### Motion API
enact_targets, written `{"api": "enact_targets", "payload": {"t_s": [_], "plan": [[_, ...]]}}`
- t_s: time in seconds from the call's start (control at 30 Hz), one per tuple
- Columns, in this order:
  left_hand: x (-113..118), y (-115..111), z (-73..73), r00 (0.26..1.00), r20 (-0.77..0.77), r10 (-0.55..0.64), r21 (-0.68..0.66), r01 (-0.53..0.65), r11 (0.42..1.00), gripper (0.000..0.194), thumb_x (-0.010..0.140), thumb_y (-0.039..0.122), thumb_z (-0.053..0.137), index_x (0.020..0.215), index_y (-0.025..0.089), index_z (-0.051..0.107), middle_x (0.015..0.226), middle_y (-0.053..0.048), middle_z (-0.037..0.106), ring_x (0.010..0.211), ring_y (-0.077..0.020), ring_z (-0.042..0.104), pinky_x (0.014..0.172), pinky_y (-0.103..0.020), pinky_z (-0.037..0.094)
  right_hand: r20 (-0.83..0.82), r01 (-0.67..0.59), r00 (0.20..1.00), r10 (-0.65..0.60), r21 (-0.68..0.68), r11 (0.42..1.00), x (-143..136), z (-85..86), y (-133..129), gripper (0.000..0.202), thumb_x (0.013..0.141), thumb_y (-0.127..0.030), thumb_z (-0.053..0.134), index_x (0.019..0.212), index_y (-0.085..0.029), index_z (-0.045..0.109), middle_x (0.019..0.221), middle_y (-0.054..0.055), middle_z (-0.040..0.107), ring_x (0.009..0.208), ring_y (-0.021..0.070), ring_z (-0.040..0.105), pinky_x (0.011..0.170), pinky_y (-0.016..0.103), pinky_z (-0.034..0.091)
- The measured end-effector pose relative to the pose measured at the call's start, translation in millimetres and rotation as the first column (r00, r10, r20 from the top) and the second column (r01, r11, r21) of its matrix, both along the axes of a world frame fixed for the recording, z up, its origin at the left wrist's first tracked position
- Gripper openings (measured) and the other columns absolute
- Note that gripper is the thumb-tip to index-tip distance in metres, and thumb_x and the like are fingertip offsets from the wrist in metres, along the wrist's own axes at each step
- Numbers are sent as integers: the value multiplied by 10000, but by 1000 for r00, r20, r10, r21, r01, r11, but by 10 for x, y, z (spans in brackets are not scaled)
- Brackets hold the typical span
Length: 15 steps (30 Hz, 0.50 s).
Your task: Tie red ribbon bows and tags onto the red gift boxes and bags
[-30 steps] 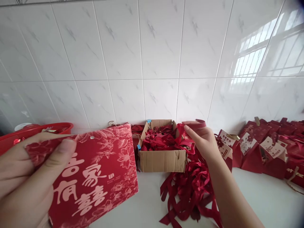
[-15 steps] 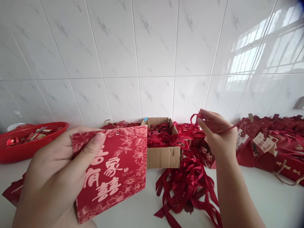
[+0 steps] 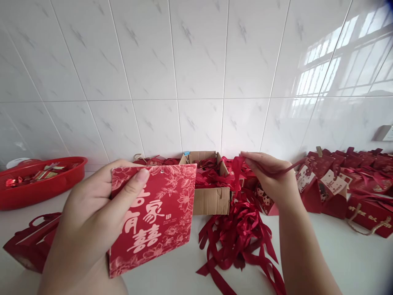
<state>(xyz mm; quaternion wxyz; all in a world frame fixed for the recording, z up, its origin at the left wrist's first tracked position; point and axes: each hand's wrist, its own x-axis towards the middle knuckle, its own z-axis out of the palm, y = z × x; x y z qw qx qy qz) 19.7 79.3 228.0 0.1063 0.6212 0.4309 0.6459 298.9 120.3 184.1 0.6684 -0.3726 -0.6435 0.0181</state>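
My left hand grips a flat red card box with pale flowers and white characters, thumb across its upper front. A small hole shows near its top edge. On the right, my right hand pinches a dark red ribbon; one end hangs down from the fingertips and the rest runs over the palm. Below that hand lies a tangled pile of red ribbons on the white table. The card and the held ribbon are apart.
Behind the card stands an open cardboard box holding red ribbons. A red basket with sweets is at the left, a folded red box in front of it. Many red gift boxes line the right, before a tiled wall.
My left hand and the card have moved slightly right. My right hand has shifted left and a little lower, and the ribbon's end now hangs down instead of curling in a loop.
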Motion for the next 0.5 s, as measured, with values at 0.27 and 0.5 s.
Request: {"api": "enact_targets", "payload": {"t_s": [0.27,0.5], "plan": [[-76,-32,26,987,91,-136,-140,147,979,180,772,388,697,804,212,678,631,1,656,507,-145,603,404,-200,482,-52,-102,994,98,-90,991,-64,-22,-17,156,821,-191,665,947,-236,747,923,26,764,884,200,720,817,355,602],[65,53,-34,766,-139,-628,-275,580,767,203,863,386,616,746,227,661,1258,-83,641,1181,-290,589,938,-425,532,-57,-479,877,477,-49,876,-392,45,-280,249,835,-91,647,979,-282,714,974,4,749,939,175,705,804,310,601]]}}
